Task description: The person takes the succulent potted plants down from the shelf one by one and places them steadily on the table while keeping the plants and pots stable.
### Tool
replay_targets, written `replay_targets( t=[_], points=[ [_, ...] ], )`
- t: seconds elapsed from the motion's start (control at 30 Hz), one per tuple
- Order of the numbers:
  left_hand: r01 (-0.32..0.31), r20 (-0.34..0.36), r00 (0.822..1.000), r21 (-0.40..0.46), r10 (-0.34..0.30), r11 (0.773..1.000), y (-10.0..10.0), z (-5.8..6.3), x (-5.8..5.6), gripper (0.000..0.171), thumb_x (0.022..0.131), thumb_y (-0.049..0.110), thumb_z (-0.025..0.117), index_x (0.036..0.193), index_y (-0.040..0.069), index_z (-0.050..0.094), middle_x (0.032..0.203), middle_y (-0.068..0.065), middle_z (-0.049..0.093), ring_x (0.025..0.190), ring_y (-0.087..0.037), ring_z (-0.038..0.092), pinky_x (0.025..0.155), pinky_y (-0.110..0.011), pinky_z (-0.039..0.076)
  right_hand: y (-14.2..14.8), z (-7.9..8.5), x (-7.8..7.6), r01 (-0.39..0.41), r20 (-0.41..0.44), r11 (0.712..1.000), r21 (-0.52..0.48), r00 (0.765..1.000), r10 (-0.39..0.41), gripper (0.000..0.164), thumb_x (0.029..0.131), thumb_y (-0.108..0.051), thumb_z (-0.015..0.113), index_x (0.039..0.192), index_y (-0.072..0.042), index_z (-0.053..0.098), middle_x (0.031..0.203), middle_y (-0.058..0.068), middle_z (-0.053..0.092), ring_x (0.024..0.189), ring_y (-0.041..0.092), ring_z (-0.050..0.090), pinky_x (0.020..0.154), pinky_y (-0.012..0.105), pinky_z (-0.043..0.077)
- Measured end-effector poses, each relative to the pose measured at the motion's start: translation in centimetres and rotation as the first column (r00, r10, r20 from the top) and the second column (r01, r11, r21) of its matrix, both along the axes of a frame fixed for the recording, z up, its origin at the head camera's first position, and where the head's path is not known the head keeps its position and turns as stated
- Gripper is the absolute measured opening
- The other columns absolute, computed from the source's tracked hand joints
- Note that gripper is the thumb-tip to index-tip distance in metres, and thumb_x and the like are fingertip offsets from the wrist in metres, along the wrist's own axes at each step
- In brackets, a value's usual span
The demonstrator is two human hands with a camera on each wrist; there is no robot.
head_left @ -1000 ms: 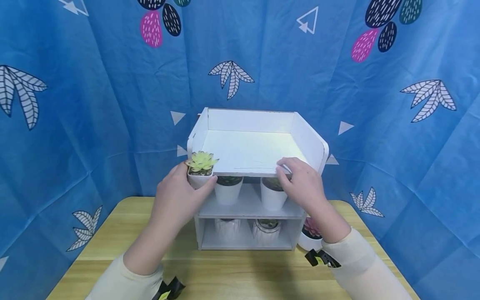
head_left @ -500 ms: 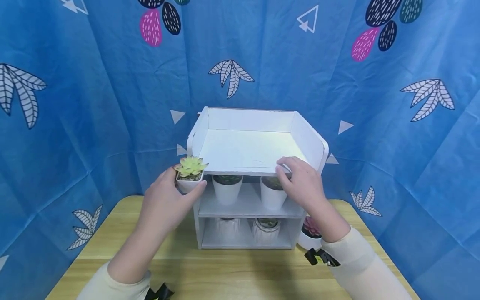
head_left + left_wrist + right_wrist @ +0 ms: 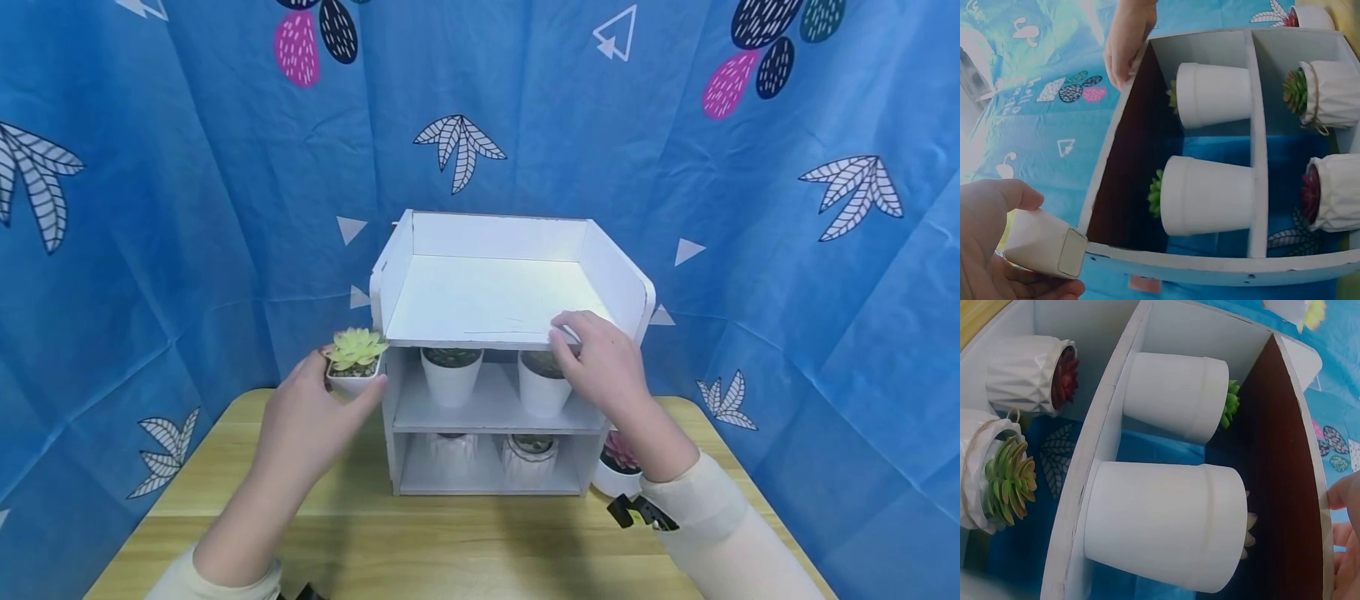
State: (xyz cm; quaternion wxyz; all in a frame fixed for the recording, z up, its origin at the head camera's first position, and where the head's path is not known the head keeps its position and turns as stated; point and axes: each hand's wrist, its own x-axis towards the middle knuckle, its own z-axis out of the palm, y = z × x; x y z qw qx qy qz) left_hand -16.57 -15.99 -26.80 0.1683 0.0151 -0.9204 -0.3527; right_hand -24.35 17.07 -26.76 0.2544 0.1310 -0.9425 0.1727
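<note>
My left hand [image 3: 303, 421] grips a small square white pot holding a pale green succulent [image 3: 356, 350], beside the left front corner of a white shelf unit [image 3: 487, 333]. In the left wrist view the thumb and fingers wrap the white pot [image 3: 1047, 242], its base facing the camera. My right hand [image 3: 603, 367] rests at the front edge of the top board, toward the right, its fingertips on the board. Two plain white pots [image 3: 452, 379] stand on the middle level, and two textured white pots [image 3: 529, 458] on the bottom level, each with a succulent.
A white pot with a pink succulent [image 3: 618, 467] stands on the wooden table [image 3: 420, 550], right of the shelf unit. Behind hangs a patterned blue cloth [image 3: 525, 100]. Raised sides and a back panel border the top board.
My left hand has carried the potted succulent left and slightly down, from in front of the shelf's left corner to beside it. The right hand has stayed at the top board's edge.
</note>
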Motion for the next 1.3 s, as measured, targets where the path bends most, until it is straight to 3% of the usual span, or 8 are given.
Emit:
replay_targets(
  t=[0.2, 0.4, 0.97, 1.13, 1.3],
  points=[
    [-0.039, -0.031, 0.999, 0.000, 0.039, 0.999, -0.6, -1.3, 0.1, 0.080, 0.088, 0.059, 0.066, 0.137, -0.002, 0.050, 0.128, -0.022, 0.059, 0.111, -0.041, 0.060, 0.082, -0.056, 0.050, -0.1, 0.1, 0.0, -0.004, 0.000, 1.000, -0.001, 1.000, 0.004, 0.038, 0.102, -0.039, 0.050, 0.124, -0.015, 0.067, 0.130, 0.010, 0.065, 0.120, 0.030, 0.060, 0.096, 0.052, 0.050],
    [-0.056, -0.014, 0.998, 0.001, 0.056, 0.998, -1.0, -2.2, 0.0, 0.082, 0.088, 0.064, 0.062, 0.136, -0.001, 0.050, 0.123, -0.021, 0.060, 0.105, -0.040, 0.061, 0.076, -0.053, 0.050, -0.1, 0.0, 0.1, -0.003, 0.005, 1.000, 0.001, 1.000, 0.003, 0.038, 0.102, -0.041, 0.049, 0.124, -0.015, 0.067, 0.130, 0.010, 0.065, 0.121, 0.030, 0.060, 0.096, 0.052, 0.050],
    [-0.084, 0.018, 0.996, 0.023, 0.084, 0.996, -3.0, -5.6, -1.2, 0.088, 0.088, 0.063, 0.063, 0.139, -0.006, 0.047, 0.123, -0.024, 0.059, 0.110, -0.041, 0.058, 0.082, -0.057, 0.048, -0.2, -0.1, 0.2, 0.003, 0.028, 1.000, -0.003, 1.000, -0.003, 0.039, 0.102, -0.041, 0.050, 0.125, -0.015, 0.067, 0.131, 0.009, 0.065, 0.122, 0.030, 0.060, 0.098, 0.053, 0.049],
    [-0.075, 0.048, 0.996, 0.025, 0.074, 0.997, -3.7, -6.6, -1.5, 0.092, 0.088, 0.064, 0.062, 0.143, -0.007, 0.042, 0.128, -0.026, 0.056, 0.114, -0.044, 0.057, 0.085, -0.060, 0.048, -0.3, -0.1, 0.1, -0.002, 0.029, 1.000, -0.007, 1.000, 0.003, 0.039, 0.102, -0.041, 0.049, 0.125, -0.015, 0.066, 0.131, 0.009, 0.065, 0.122, 0.029, 0.059, 0.099, 0.053, 0.048],
    [-0.055, 0.043, 0.998, 0.016, 0.055, 0.998, -4.0, -7.5, -1.9, 0.086, 0.090, 0.057, 0.065, 0.142, -0.008, 0.044, 0.130, -0.028, 0.055, 0.115, -0.046, 0.056, 0.085, -0.062, 0.048, -0.2, 0.0, 0.0, 0.004, 0.029, 1.000, -0.009, 1.000, -0.004, 0.039, 0.102, -0.041, 0.049, 0.125, -0.015, 0.066, 0.132, 0.009, 0.064, 0.122, 0.029, 0.059, 0.098, 0.054, 0.048]
  ],
)
